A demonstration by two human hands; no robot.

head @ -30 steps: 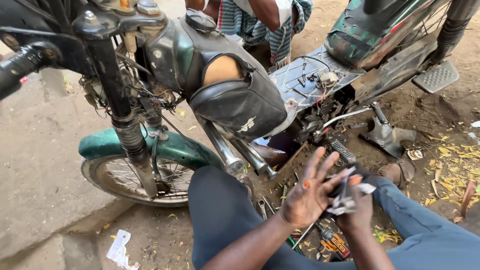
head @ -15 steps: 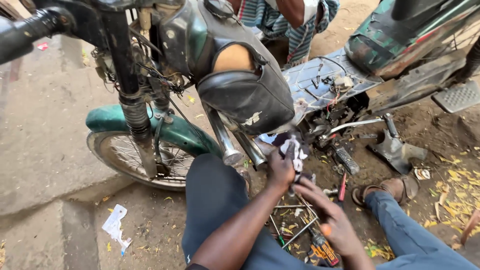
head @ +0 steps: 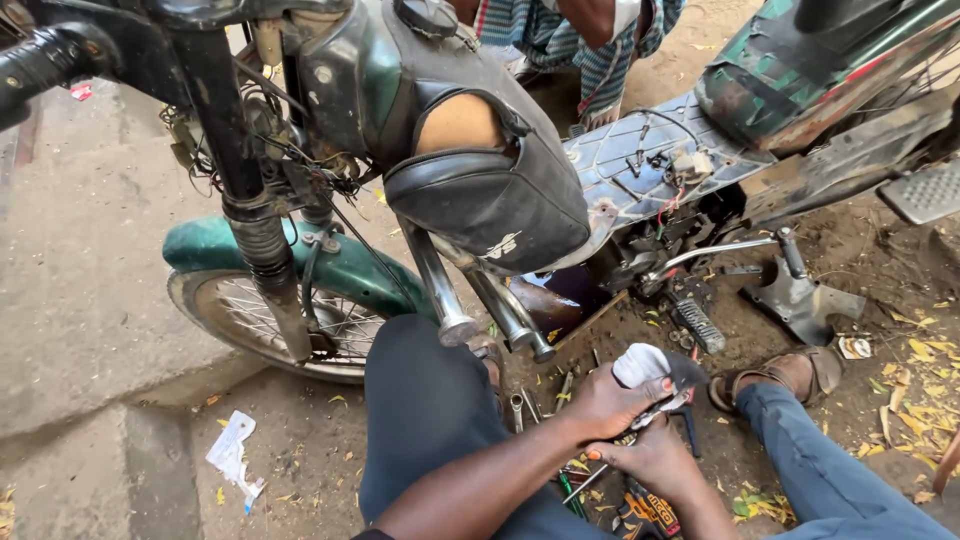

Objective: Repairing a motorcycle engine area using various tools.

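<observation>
My left hand (head: 608, 402) is closed around a white cloth (head: 641, 364) wrapped over a small dark part. Just below it, my right hand (head: 655, 462) grips a thin metal tool (head: 662, 411) whose tip meets the cloth. Both hands hover low over the dirt ground between my knees. Right in front stands a green motorcycle (head: 350, 265) with a black padded tank cover (head: 500, 205) and chrome pipes (head: 455, 300).
Loose hand tools (head: 570, 490) lie on the ground under my hands. A stripped frame (head: 650, 170) and footpeg (head: 698, 325) are to the right, beside my sandalled foot (head: 790, 372). Another person in a striped garment (head: 580, 50) crouches behind. A paper scrap (head: 233, 455) lies at left.
My hands came together and dropped from near the chrome pipes to low over the ground. The cloth now sits bunched in my left hand, and the view has shifted.
</observation>
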